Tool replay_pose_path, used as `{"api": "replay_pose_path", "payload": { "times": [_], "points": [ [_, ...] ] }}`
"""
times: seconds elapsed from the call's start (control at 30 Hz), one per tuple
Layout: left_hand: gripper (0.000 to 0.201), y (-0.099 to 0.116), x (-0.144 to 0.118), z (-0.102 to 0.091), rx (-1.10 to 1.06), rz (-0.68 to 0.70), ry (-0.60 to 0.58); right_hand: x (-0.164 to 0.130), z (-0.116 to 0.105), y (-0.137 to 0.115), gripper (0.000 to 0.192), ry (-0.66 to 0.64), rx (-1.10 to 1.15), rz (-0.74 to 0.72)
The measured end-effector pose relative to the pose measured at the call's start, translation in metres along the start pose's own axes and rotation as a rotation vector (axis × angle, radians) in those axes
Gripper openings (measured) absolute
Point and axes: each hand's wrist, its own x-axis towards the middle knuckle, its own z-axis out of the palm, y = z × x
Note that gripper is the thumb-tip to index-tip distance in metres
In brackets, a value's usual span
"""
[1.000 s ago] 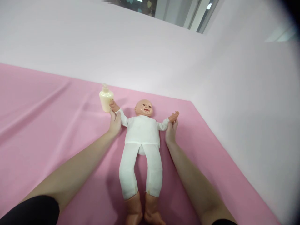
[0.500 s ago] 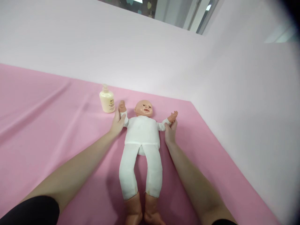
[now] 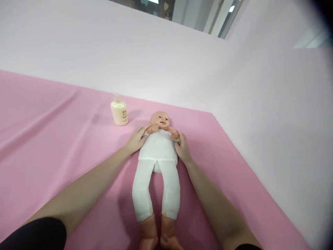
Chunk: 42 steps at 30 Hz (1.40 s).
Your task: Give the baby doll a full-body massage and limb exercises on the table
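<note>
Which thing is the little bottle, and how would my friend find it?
Start at the pink sheet covering the surface, then find the baby doll lying on its back. The bottle stands upright just beyond the left hand, beside the doll's head. It is the only cream-coloured thing, with a pump top.

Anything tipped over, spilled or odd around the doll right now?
Nothing stands out. The lotion bottle stands upright on the pink sheet, apart from the doll. Both hands fold its arms onto its chest.
</note>
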Motion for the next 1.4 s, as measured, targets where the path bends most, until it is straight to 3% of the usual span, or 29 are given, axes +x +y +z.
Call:
{"api": "replay_pose_path", "payload": {
  "times": [0.23,0.4,0.5,0.6,0.7,0.8,0.9,1.07,1.17,1.4],
  "points": [
    [0.046,-0.015,0.000,0.002,-0.362,-0.228,0.382,0.002,-0.003,0.003,0.063,0.249,0.220,0.176],
    [0.028,-0.031,0.005,0.001,-0.628,-0.545,0.654,0.008,-0.005,0.027,0.069,0.486,0.367,0.460],
    [0.021,-0.033,0.007,0.000,-0.678,-0.659,0.739,0.009,-0.004,0.037,0.069,0.525,0.408,0.571],
    [0.028,-0.029,0.007,0.000,-0.646,-0.559,0.689,0.008,-0.004,0.032,0.068,0.465,0.355,0.497],
    [0.044,-0.023,0.004,0.001,-0.563,-0.409,0.527,0.006,-0.005,0.017,0.065,0.371,0.319,0.306],
    [0.053,-0.016,0.002,0.001,-0.392,-0.263,0.370,0.005,-0.005,0.003,0.059,0.264,0.301,0.218],
    [0.051,-0.010,0.000,-0.001,-0.207,-0.109,0.231,0.005,-0.003,-0.003,0.056,0.164,0.296,0.182],
    [0.045,-0.004,-0.001,-0.002,-0.064,-0.034,0.063,0.004,-0.001,0.001,0.051,0.016,0.104,0.078],
    [0.046,-0.002,-0.001,-0.002,-0.051,-0.031,0.059,0.003,0.000,0.003,0.053,-0.003,0.055,0.044],
    [0.052,-0.013,-0.001,0.002,-0.275,-0.131,0.263,0.002,-0.001,0.008,0.056,0.166,0.191,0.262]
  ]
}}
